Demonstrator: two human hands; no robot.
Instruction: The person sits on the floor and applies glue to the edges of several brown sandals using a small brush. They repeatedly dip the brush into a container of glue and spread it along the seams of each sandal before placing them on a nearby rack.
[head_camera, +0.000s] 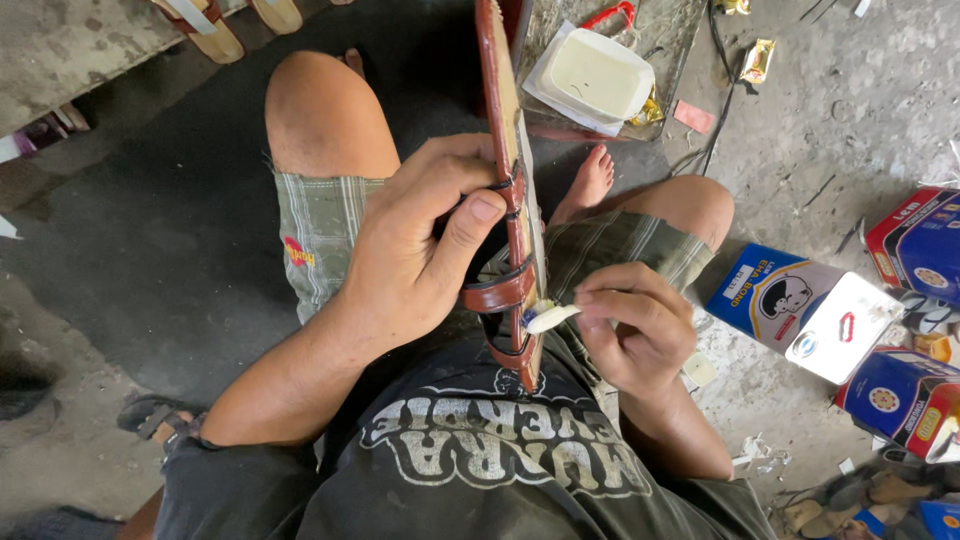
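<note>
A seated person held a flat brown leather sandal with a pale tan sole (508, 140) on edge above the lap, toe end pointing to twelve o'clock and heel end near the black printed T-shirt (480, 450) at six o'clock. The left hand (420, 250) wrapped the sandal from nine o'clock, thumb pressed flat on the brown strap and the other fingers curled behind the sole, while the right hand (630, 330), at four o'clock of the sandal, pinched a small white-handled brush (548, 318) between thumb and bunched fingertips, its tip touching the sole's edge beside the strap loop. The sandal looked light and thin, likely stiff along its length but able to flex, with straps soft enough to give under the thumb; the middle of the sole, where the left hand clamped it, seemed the surest hold (the strap alone might twist). A white rectangular tub (596, 75) sat on a sheet at one o'clock, and blue cardboard boxes (800, 305) lay at three o'clock on the grey concrete floor (830, 110). The sandal's upper face was turned away, its toe end was cut off by the frame, the brush bristles were too small to make out, and the left fingertips were hidden.
</note>
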